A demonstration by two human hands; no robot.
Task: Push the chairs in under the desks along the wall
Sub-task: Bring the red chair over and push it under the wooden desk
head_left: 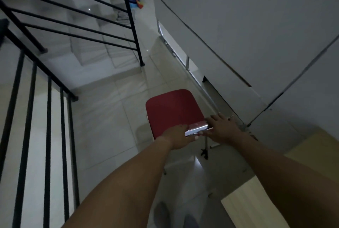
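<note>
both hands are on the backrest top of a red chair (174, 110) that stands on the tiled floor (110, 117) at about 12 o'clock from the person, just beside the long white table (238, 48) that runs along the wall from 1 to 3 o'clock. the chair is not yet under that table: its seat lies clear of the table edge, out in the aisle. the left hand (177, 137) has its grip curled over the left end of the pale backrest edge (196, 129), fingers wrapped round it; the right hand (222, 127) lies at the right end with its grip spread flat, fingers splayed, pressing rather than pinching. a thin metal leg (205, 148) shows below, so the chair is probably light and stiff, likely to slide easily on smooth tile, maybe with a scrape or a skid. the backrest top looks like the sound place to hold, one hand at each end, to turn and steer it. a black stair railing (60, 90) stands well apart at 9 o'clock. a wooden table corner (256, 200) sits at 4 o'clock.
</note>
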